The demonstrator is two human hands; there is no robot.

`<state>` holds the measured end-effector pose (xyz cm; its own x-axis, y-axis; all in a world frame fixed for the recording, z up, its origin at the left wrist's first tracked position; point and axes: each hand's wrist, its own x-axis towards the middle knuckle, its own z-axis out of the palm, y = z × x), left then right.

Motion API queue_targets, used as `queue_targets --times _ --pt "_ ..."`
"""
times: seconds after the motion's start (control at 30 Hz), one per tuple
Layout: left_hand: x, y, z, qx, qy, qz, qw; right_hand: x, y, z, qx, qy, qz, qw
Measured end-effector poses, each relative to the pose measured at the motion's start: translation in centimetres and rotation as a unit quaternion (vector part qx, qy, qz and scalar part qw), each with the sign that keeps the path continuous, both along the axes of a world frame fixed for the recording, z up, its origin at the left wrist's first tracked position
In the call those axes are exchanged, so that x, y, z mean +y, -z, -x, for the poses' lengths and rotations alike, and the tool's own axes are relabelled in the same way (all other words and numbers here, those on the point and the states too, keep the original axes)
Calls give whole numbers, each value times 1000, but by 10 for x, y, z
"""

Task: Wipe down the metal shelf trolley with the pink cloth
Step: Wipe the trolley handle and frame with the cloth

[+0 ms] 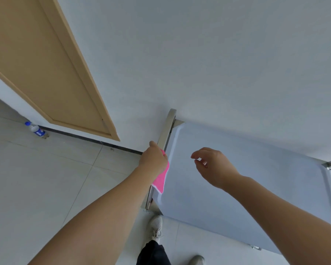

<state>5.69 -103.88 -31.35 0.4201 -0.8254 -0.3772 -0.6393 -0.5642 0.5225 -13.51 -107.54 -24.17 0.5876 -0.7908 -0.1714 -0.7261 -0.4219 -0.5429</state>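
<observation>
Wiping under way: left hand (154, 157) grips the pink cloth (161, 179) against the side rail of the grey metal shelf trolley (246, 178), right hand (211, 165) hovering loosely curled, empty; extent already wiped cannot be judged.

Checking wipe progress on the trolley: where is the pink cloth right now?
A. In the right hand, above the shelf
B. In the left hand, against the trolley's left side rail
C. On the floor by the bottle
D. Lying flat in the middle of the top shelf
B: the left hand holds the cloth at the trolley's rail; the right hand hovers with nothing in it.
</observation>
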Motion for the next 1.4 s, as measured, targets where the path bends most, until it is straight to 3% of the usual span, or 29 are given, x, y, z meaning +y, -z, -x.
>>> queue_targets --times 0.47,0.63,0.8,0.97,1.13,1.4 --pt "-151 -2 -20 40 -9 -26 999 -54 2 -7 25 90 -17 995" --pt "-128 -7 -23 38 14 -11 999 -60 3 -15 21 93 -21 995" --pt "-79 -11 -17 -84 92 30 992 -59 -1 -35 28 64 -21 997" --pt "-76 -10 -15 -104 143 -6 984 -59 -6 -44 34 39 -6 999" --pt "-121 -16 -21 -36 141 -49 988 -67 -9 -38 37 49 2 998" --pt "-198 -38 -30 -28 221 -154 963 -97 -5 -26 62 84 -1 995"
